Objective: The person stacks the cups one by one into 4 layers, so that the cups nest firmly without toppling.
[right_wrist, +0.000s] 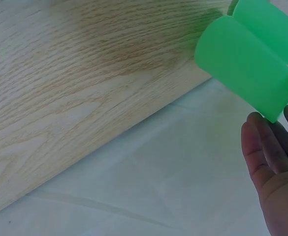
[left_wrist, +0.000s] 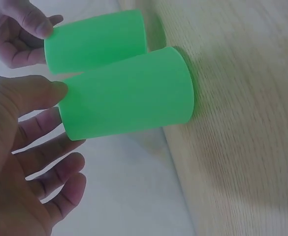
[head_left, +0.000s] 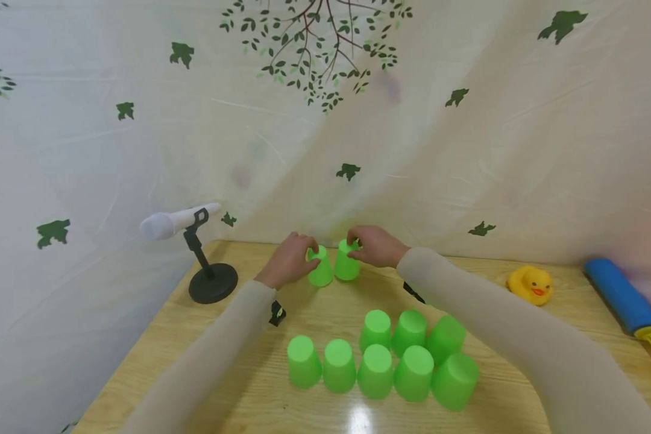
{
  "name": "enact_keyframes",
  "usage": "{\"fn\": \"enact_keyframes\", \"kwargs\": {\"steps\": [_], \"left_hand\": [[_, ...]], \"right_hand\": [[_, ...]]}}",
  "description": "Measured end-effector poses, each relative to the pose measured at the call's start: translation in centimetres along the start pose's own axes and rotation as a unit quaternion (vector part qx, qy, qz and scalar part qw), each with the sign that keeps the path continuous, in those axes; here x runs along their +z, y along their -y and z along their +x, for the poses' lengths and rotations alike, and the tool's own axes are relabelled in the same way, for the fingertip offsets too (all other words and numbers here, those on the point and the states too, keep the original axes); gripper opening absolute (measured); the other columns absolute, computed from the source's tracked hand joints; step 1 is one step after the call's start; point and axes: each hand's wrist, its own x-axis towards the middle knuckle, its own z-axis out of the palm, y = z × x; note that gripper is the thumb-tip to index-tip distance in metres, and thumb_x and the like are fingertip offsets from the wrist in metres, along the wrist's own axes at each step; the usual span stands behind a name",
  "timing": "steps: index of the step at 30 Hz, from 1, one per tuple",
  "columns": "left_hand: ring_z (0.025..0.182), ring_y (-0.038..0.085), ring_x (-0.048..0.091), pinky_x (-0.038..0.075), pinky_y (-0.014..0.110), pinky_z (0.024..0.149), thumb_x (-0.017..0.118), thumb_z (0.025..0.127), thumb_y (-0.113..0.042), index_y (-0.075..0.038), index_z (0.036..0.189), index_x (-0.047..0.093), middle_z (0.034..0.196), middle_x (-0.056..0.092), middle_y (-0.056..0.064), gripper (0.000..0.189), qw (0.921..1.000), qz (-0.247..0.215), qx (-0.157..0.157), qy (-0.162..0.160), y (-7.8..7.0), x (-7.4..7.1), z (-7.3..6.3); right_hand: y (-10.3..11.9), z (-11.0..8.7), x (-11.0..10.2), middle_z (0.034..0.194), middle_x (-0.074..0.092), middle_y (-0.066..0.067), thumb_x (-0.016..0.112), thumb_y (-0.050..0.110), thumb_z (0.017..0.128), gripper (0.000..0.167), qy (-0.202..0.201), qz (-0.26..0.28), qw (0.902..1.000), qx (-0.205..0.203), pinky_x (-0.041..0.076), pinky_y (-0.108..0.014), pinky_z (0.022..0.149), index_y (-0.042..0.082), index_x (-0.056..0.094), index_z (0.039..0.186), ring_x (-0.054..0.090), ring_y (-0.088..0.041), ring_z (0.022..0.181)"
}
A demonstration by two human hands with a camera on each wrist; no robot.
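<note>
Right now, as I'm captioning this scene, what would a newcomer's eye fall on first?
First come the eight green tapered upturned cups, in two rows at the front of the pale wooden table. Behind them, the left hand pinches one matching green cup and the right hand another cup. Next are the white microphone on its black stand, back left, and the yellow toy duck, back right.

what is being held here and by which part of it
The left grip pinches the left far green cup by its narrow upper end; the right grip pinches the right far green cup, likewise at its top.
</note>
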Motion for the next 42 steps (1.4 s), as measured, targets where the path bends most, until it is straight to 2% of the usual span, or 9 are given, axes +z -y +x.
{"fn": "enact_keyframes", "kwargs": {"steps": [5, 11, 24, 32, 35, 38, 42], "left_hand": [[0.089, 0.021, 0.049, 0.044, 0.035, 0.078, 0.070, 0.086, -0.021, -0.006, 0.102, 0.065, 0.101, 0.063, 0.006, 0.022, 0.9998, 0.000, -0.015, 0.013, 0.2, 0.4, 0.7], [0.089, 0.021, 0.049, 0.045, 0.036, 0.077, 0.069, 0.087, -0.019, -0.006, 0.105, 0.064, 0.099, 0.060, 0.007, 0.022, 0.9989, -0.015, -0.036, 0.027, 0.2, 0.5, 1.2], [0.087, 0.021, 0.051, 0.045, 0.037, 0.077, 0.066, 0.089, -0.019, -0.007, 0.108, 0.063, 0.098, 0.059, 0.009, 0.023, 0.9988, -0.019, -0.034, 0.031, 0.7, 0.6, 1.5], [0.088, 0.022, 0.052, 0.046, 0.037, 0.077, 0.066, 0.090, -0.021, -0.007, 0.112, 0.061, 0.102, 0.058, 0.011, 0.026, 0.9980, -0.030, -0.035, 0.044, 0.4, 0.3, 1.3], [0.096, 0.024, 0.052, 0.045, 0.038, 0.081, 0.066, 0.090, -0.023, -0.007, 0.115, 0.061, 0.114, 0.058, 0.013, 0.030, 0.9983, -0.034, -0.025, 0.041, 0.3, 0.2, 1.2], [0.106, 0.027, 0.051, 0.043, 0.040, 0.089, 0.065, 0.089, -0.021, -0.004, 0.116, 0.061, 0.125, 0.056, 0.014, 0.032, 0.9992, -0.031, 0.001, 0.025, 0.4, 0.0, 1.0], [0.110, 0.029, 0.048, 0.039, 0.041, 0.095, 0.064, 0.089, -0.019, -0.002, 0.116, 0.061, 0.127, 0.057, 0.013, 0.032, 0.9993, -0.022, 0.029, 0.005, 0.4, -0.3, 0.4]], "right_hand": [[-0.4, 0.8, 0.4, 0.101, 0.062, -0.009, 0.070, 0.017, 0.087, 0.023, 0.008, 0.015, 0.9998, 0.007, 0.046, -0.038, 0.083, 0.002, 0.061, 0.102, 0.059, -0.029, 0.097], [-0.5, 1.1, 1.0, 0.100, 0.064, -0.012, 0.071, 0.017, 0.086, 0.023, 0.003, 0.010, 0.9999, -0.004, 0.047, -0.037, 0.080, 0.001, 0.062, 0.100, 0.058, -0.025, 0.088], [-0.7, 1.2, 1.2, 0.098, 0.063, -0.010, 0.073, 0.016, 0.083, 0.024, -0.007, 0.016, 0.9998, -0.004, 0.047, -0.037, 0.078, 0.001, 0.062, 0.099, 0.057, -0.023, 0.082], [-0.7, 0.9, 1.1, 0.098, 0.062, -0.008, 0.074, 0.017, 0.083, 0.024, 0.000, 0.023, 0.9997, 0.010, 0.047, -0.038, 0.080, 0.003, 0.061, 0.099, 0.058, -0.024, 0.088], [-0.5, 0.6, 0.7, 0.100, 0.062, -0.009, 0.073, 0.017, 0.084, 0.025, 0.002, 0.019, 0.9998, 0.009, 0.047, -0.038, 0.082, 0.003, 0.062, 0.101, 0.059, -0.027, 0.093], [-0.5, 0.2, 0.1, 0.103, 0.061, -0.010, 0.072, 0.018, 0.085, 0.026, -0.005, 0.011, 0.9999, 0.003, 0.047, -0.039, 0.083, 0.003, 0.062, 0.103, 0.059, -0.029, 0.097], [-0.6, -1.0, -1.0, 0.104, 0.060, -0.010, 0.070, 0.018, 0.086, 0.025, -0.021, 0.009, 0.9997, -0.012, 0.047, -0.039, 0.085, 0.003, 0.061, 0.104, 0.058, -0.030, 0.100]]}}
